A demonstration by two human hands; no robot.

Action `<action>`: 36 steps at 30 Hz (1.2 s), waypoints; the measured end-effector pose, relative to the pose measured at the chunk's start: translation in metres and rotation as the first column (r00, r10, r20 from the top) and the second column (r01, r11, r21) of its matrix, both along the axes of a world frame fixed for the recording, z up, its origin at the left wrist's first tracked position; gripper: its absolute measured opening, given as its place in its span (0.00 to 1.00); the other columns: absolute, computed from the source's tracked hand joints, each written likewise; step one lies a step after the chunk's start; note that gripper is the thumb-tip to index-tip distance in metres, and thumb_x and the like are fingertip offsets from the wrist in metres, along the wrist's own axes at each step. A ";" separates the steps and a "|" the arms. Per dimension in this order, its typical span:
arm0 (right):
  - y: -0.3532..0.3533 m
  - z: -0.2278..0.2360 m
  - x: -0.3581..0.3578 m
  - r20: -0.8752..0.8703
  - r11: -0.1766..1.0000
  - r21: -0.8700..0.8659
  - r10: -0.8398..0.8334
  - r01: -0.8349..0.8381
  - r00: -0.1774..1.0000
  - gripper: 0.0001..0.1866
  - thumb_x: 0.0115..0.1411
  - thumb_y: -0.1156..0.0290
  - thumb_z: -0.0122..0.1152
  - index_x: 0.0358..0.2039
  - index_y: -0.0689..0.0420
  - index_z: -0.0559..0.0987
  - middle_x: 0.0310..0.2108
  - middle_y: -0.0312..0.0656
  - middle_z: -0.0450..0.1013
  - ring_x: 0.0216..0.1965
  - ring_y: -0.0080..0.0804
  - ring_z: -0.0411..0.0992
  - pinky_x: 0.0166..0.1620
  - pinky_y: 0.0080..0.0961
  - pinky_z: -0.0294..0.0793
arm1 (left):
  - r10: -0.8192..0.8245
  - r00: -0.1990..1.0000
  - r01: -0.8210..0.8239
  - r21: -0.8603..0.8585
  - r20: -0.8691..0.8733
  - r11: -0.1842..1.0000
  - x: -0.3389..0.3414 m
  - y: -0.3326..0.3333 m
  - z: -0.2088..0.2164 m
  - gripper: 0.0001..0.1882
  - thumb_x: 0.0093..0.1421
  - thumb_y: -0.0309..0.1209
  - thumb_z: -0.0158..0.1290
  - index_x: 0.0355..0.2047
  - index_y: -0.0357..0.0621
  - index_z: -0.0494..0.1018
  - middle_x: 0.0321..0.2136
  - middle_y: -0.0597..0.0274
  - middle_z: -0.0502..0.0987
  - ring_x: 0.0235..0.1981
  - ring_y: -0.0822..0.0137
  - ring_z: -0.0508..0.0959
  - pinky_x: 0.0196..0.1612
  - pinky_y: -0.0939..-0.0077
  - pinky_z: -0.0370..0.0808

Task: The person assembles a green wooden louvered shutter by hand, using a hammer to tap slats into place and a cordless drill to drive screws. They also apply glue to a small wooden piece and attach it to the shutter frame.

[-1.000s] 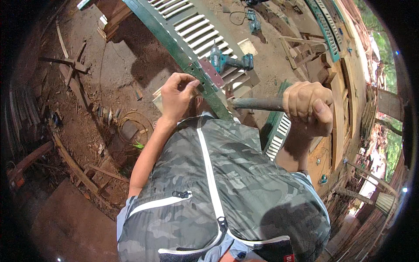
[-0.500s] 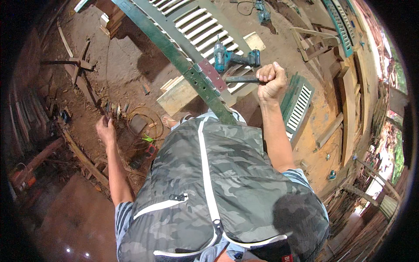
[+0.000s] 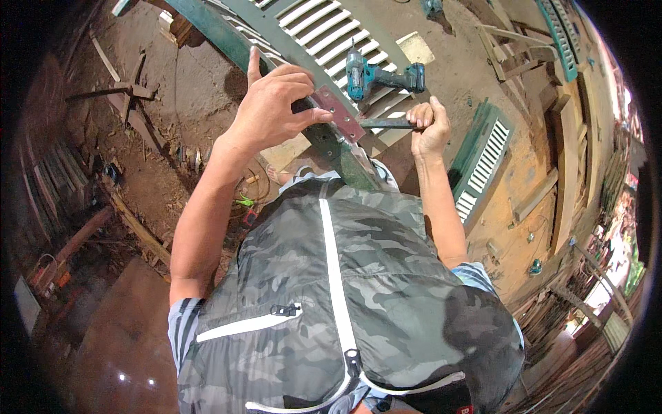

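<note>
My left hand (image 3: pixel 276 103) reaches over the edge of a green louvred shutter (image 3: pixel 303 27) with white slats. Its fingers are spread, one stretched upward, and the thumb overlaps a reddish metal hinge (image 3: pixel 341 119); whether it presses on it I cannot tell. The hand hides part of the hinge and the green edge. My right hand (image 3: pixel 431 127) is closed round a dark bar-like tool (image 3: pixel 386 123), whose far end reaches the hinge; the kind of tool is not clear. A teal and black cordless drill (image 3: pixel 379 77) lies on the slats just beyond.
A smaller green louvred panel (image 3: pixel 483 162) lies to the right. Wooden planks (image 3: pixel 565 172) and frame pieces (image 3: pixel 514 55) are further right. At left are a crossed wooden stand (image 3: pixel 127 93), scraps on the dirt floor, and a long timber (image 3: pixel 141 231).
My left hand has come up from the scraps at lower left to the hinge, its fingers now spread. My right hand keeps its grip on the dark tool. The view has shifted slightly.
</note>
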State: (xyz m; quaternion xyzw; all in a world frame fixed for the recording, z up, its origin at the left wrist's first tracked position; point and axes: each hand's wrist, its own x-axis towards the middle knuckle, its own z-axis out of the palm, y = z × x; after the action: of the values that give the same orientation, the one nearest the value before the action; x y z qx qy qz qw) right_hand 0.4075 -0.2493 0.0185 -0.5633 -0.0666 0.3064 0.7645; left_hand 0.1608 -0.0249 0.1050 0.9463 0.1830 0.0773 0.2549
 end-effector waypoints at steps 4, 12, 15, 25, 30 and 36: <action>-0.015 0.006 0.010 0.136 0.954 -0.260 0.185 -0.145 0.973 0.27 0.75 0.57 0.58 0.18 0.57 0.76 0.23 0.43 0.76 0.32 0.34 0.76 0.46 0.36 0.75 | -0.006 0.998 0.011 -0.077 0.065 0.997 0.002 0.005 -0.006 0.30 0.54 0.62 0.66 0.37 0.44 0.87 0.42 0.67 0.86 0.55 0.64 0.81 0.78 0.36 0.35; -0.071 0.020 0.040 -0.071 0.464 -0.770 0.621 -0.438 0.781 0.19 0.72 0.58 0.64 0.49 0.62 0.87 0.37 0.40 0.84 0.41 0.28 0.79 0.48 0.33 0.78 | 0.003 0.989 0.014 -0.111 0.147 0.994 0.016 0.011 -0.006 0.25 0.56 0.58 0.67 0.35 0.47 0.88 0.40 0.68 0.86 0.53 0.66 0.82 0.78 0.40 0.36; -0.065 0.034 0.045 -0.341 0.006 -0.857 0.742 -0.515 0.577 0.26 0.64 0.52 0.70 0.55 0.58 0.85 0.42 0.46 0.85 0.46 0.41 0.83 0.50 0.43 0.81 | 0.044 0.992 -0.024 -0.169 0.117 0.985 0.014 0.009 -0.001 0.24 0.56 0.57 0.68 0.33 0.47 0.87 0.40 0.68 0.86 0.53 0.66 0.82 0.78 0.40 0.35; -0.085 -0.036 0.010 -0.358 -0.245 -0.914 0.860 -0.322 0.363 0.21 0.59 0.52 0.73 0.45 0.55 0.86 0.39 0.53 0.84 0.47 0.55 0.82 0.50 0.49 0.79 | 0.161 0.980 -0.127 -0.252 0.120 0.959 0.008 -0.009 0.014 0.15 0.57 0.45 0.70 0.33 0.46 0.86 0.44 0.62 0.83 0.57 0.59 0.78 0.77 0.44 0.46; -0.112 -0.034 -0.009 -0.413 0.159 -0.746 0.651 -0.646 0.637 0.13 0.66 0.62 0.72 0.36 0.58 0.80 0.24 0.38 0.78 0.21 0.23 0.76 0.29 0.25 0.77 | 0.733 0.536 -0.695 -0.274 0.418 0.665 0.004 -0.005 -0.008 0.36 0.58 0.44 0.71 0.59 0.34 0.73 0.59 0.45 0.72 0.65 0.51 0.69 0.68 0.52 0.65; -0.126 -0.031 -0.064 -0.481 0.415 -0.663 0.402 -0.623 0.780 0.13 0.68 0.63 0.70 0.40 0.60 0.78 0.27 0.40 0.80 0.24 0.26 0.78 0.28 0.25 0.78 | 0.942 0.268 -0.583 -0.813 -0.204 -0.010 0.003 0.071 -0.017 0.42 0.59 0.42 0.72 0.62 0.21 0.66 0.58 0.37 0.73 0.60 0.50 0.73 0.63 0.51 0.69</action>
State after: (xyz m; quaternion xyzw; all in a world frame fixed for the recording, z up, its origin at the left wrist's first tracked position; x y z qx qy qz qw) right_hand 0.3434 -0.3751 -0.0124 -0.7499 0.0025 0.5899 0.2995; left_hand 0.1634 0.0461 0.0881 0.4062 0.6396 0.3169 0.5705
